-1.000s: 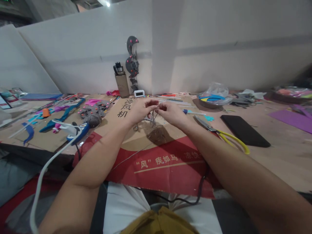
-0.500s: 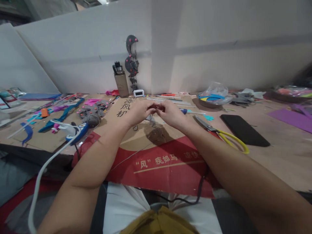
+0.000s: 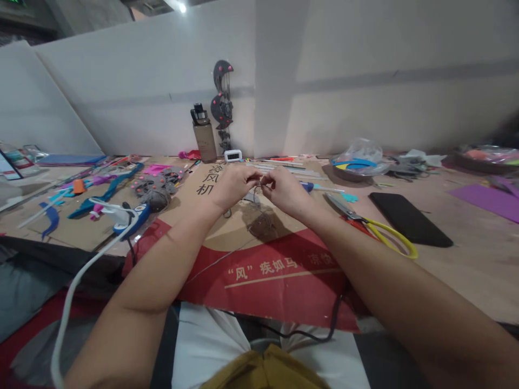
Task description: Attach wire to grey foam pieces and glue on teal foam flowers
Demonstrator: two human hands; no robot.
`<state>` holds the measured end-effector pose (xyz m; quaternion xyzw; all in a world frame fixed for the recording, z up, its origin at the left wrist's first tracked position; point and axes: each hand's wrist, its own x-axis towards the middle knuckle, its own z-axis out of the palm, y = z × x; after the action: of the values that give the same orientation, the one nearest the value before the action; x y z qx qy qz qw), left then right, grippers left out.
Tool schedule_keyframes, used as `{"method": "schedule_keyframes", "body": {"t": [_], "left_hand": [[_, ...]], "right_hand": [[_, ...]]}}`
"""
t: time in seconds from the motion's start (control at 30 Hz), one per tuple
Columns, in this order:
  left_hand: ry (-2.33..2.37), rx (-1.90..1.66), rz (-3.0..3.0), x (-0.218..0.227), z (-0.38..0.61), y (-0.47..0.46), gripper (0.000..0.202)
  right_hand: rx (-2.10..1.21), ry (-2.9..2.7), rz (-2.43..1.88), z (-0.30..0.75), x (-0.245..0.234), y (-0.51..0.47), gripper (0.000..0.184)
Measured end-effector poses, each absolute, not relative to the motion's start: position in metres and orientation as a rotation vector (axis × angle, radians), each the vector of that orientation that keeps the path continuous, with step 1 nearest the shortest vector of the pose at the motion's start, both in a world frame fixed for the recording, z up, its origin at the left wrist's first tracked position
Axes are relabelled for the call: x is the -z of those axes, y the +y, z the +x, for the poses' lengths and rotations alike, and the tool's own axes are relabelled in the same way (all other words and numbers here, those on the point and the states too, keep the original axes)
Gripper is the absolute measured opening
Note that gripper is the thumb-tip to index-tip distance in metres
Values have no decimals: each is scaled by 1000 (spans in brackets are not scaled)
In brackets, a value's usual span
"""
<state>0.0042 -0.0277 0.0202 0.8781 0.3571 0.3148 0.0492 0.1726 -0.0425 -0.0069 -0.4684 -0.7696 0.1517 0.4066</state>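
A thin grey string point(image 3: 257, 188) is hanging between the person's fingertips, just above the tan part of a cardboard sheet point(image 3: 219, 236). The left hand point(image 3: 239, 185) and the right hand point(image 3: 283, 189) are facing each other with bent fingers, and both are apparently pinching the string between thumb and forefinger; the exact grip is too small to tell.

Compared with half a second ago, the fingertips are showing a little more of a gap and a small curve of string is now showing below them, where loose strands were hanging more plainly. For the work in hand, this is suggesting that the string is being shaped or drawn at the fingertips; whether a knot is forming cannot be told.

Beneath the hands, thin strands are lying over a dark patch, partly shadow, and a loose thread point(image 3: 219, 261) is running across the red part of the cardboard. To the right, yellow-handled scissors point(image 3: 357, 217) are lying near the right forearm, with a black phone point(image 3: 411, 219) just beyond them. To the left, a grey yarn ball point(image 3: 157, 199) is sitting near a blue power strip point(image 3: 140, 217). Farther back, a bottle point(image 3: 205, 141) is standing beside a dark hanging ornament point(image 3: 222, 111).
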Motion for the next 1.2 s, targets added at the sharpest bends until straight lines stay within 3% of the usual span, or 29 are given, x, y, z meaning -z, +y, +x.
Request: {"method": "schedule_keyframes", "body": {"t": [0.17, 0.4, 0.9, 1.2], "left_hand": [[1165, -1017, 2653, -23, 5, -30, 19], [1151, -1031, 2495, -24, 5, -32, 15], [984, -1040, 1755, -11, 9, -26, 9], [954, -1021, 1691, -12, 10, -28, 11]], "right_hand": [[-344, -2002, -1189, 173, 2, -44, 19], [-497, -1728, -1159, 172, 9, -38, 7], [-534, -1690, -1097, 171, 13, -36, 7], [-547, -1596, -1049, 170, 4, -44, 11]]}}
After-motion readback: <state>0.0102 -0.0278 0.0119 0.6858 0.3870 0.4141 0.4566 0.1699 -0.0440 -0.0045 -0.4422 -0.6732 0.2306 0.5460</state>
